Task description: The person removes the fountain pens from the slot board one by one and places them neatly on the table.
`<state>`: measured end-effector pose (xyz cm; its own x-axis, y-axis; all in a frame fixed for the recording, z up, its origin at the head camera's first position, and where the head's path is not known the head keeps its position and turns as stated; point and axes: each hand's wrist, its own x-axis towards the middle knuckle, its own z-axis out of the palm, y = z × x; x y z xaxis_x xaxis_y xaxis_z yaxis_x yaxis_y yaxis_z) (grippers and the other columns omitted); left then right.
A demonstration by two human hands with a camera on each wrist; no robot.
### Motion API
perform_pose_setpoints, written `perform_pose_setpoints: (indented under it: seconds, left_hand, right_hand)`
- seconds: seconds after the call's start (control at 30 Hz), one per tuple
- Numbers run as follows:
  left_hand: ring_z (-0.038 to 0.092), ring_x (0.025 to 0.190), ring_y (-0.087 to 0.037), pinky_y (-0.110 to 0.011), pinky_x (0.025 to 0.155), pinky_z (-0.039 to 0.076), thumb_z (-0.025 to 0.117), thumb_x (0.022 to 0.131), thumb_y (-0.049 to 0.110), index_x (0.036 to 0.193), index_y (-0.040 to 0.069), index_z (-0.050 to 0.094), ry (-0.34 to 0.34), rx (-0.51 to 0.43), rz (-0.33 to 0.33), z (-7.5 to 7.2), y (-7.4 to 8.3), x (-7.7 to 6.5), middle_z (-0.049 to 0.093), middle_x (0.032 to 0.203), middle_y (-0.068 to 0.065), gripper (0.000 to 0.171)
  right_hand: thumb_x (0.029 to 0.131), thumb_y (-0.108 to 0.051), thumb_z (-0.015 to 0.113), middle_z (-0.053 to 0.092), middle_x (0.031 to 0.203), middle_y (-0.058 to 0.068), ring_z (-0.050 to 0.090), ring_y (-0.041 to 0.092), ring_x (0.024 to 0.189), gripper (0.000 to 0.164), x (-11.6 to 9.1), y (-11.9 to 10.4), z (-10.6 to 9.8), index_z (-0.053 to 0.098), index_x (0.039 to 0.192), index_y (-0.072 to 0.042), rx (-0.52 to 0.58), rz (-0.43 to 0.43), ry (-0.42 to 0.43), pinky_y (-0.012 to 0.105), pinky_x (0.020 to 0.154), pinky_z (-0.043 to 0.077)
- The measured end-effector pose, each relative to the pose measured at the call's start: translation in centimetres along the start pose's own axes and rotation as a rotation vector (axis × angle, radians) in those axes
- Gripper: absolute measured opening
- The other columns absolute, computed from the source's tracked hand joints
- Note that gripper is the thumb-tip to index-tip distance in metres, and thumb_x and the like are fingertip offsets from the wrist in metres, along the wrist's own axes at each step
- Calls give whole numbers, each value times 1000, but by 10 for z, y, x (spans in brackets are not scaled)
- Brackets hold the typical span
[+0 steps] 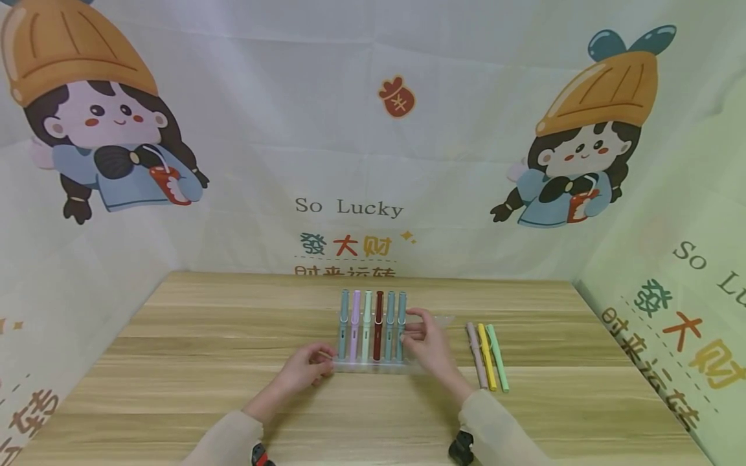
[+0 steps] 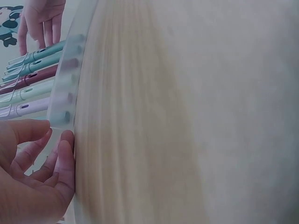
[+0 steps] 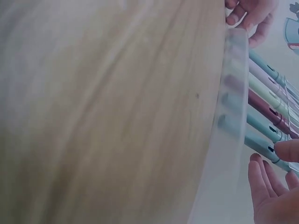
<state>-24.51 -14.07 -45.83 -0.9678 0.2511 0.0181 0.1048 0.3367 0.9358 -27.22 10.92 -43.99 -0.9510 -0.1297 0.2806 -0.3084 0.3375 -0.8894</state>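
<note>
A clear plastic pen stand (image 1: 373, 367) holds several capped pens in a row. From the left come a blue-grey pen (image 1: 342, 336), a lilac pen (image 1: 354, 336), a pale mint pen (image 1: 366, 336) and a dark red pen (image 1: 378, 336). Two more blue-grey pens end the row, the outermost (image 3: 259, 143) beside my right hand (image 1: 430, 343). That hand's thumb touches this pen, its other fingers fairly straight and spread near it. At the stand's left end, my left hand (image 1: 305, 367) pinches the corner between thumb and bent fingers, clearest in the left wrist view.
Three loose pens lie right of the stand on the wooden table (image 1: 204, 362): a greyish-lilac pen (image 1: 476, 356), a yellow pen (image 1: 487, 357) and a mint-green pen (image 1: 498, 359). A printed cloth (image 1: 256, 162) hangs behind the table and along its sides.
</note>
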Motion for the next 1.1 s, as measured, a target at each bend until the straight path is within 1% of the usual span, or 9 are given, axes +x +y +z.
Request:
perform_pose_setpoints:
  seconds: [0.17,0.47,0.63,0.8,0.87,0.93,1.03,1.1]
  left_hand:
    - [52,64,-18,-29,53,44,52,84,-3,100,-8,53,-6,-1,1,0,0,0,56,77,-9,17]
    - [52,64,-19,-32,53,45,53,84,-2,100,-8,53,-1,6,5,-1,1,0,57,77,-10,17]
    - [52,65,-19,-32,53,45,53,84,-2,100,-8,53,1,14,4,0,-1,0,58,78,-10,17]
    - [52,65,-19,-32,53,45,53,84,-2,100,-8,53,6,14,-2,0,0,0,58,78,-10,17]
    - [53,65,-21,-34,54,45,52,84,-4,100,-10,52,6,9,-1,0,4,-1,58,77,-12,17]
    - [53,65,-23,-35,54,45,51,84,-6,99,-11,52,3,4,3,0,10,-4,57,77,-13,17]
    - [53,65,-25,-36,54,45,50,84,-7,99,-13,51,1,1,7,0,22,-10,57,76,-16,16]
    - [53,66,-25,-36,54,45,50,84,-7,98,-13,50,-1,4,13,0,28,-13,57,76,-16,16]
  right_hand:
    - [74,9,59,60,94,19,59,28,83,50,1,0,3,44,119,-4,-4,11,19,30,70,49]
    - [73,9,58,61,88,15,59,25,79,48,2,1,4,44,117,-5,-20,15,44,30,68,49]
    - [74,9,58,60,90,15,58,26,81,48,3,-1,3,44,118,-5,3,19,47,32,70,48]
    - [77,8,57,59,91,15,57,28,84,46,5,-5,1,42,119,-6,60,7,56,34,73,47]
    - [78,9,57,59,90,17,57,30,84,46,6,-9,-1,42,119,-4,88,-12,60,35,74,47]
    - [77,11,56,58,89,20,56,32,84,45,6,-16,-4,42,118,-1,112,-29,66,36,74,47]
    - [76,13,55,57,89,24,55,36,84,45,4,-29,-8,41,117,3,124,-51,76,37,74,47]
    - [76,13,56,57,90,25,55,36,84,45,2,-35,-11,41,117,3,124,-47,81,37,74,47]
